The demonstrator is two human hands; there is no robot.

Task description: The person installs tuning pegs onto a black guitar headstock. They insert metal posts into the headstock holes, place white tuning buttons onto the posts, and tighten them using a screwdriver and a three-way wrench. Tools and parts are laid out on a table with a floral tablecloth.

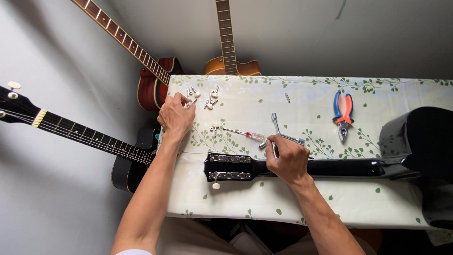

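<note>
My left hand (175, 114) pinches maybe one tiny slippery tuning peg (194, 93) near the table's (264, 198) far left corner; my right hand (289, 162) grips the hard black guitar neck (330, 167).

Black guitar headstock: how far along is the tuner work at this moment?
Done: both metal tuner plates sit on the headstock, with one white tuner knob showing. In hand: the left hand reaches into the loose tuner parts; the right hand steadies the neck. Left: those parts remain unfitted.

Bare cloth (264, 101) between tuning pegs (204, 98) and pliers (343, 113); wrench (282, 132) intrudes.
</note>
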